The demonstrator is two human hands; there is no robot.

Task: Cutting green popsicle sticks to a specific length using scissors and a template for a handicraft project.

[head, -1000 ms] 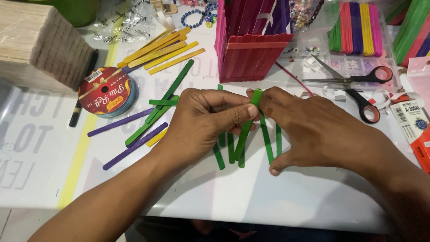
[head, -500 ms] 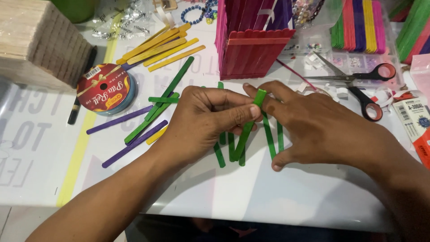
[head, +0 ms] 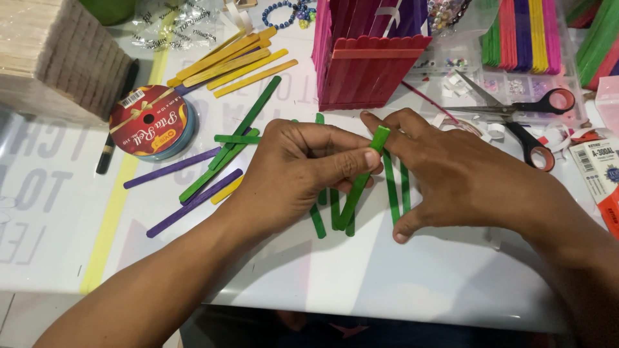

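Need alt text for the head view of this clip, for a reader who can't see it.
A person's left hand pinches a green craft stick while the right hand presses down on more green sticks lying on a white table. Around them lie purple sticks, yellow sticks, a ribbon spool, scissors and a pink stick-built box.

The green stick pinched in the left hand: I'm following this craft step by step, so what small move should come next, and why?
Probably lower the green stick flat beside the row of green sticks on the table. The left hand pinches it tilted, its lower end already among sticks lying side by side, while the right hand presses that row down, seemingly steadying it for the next piece.
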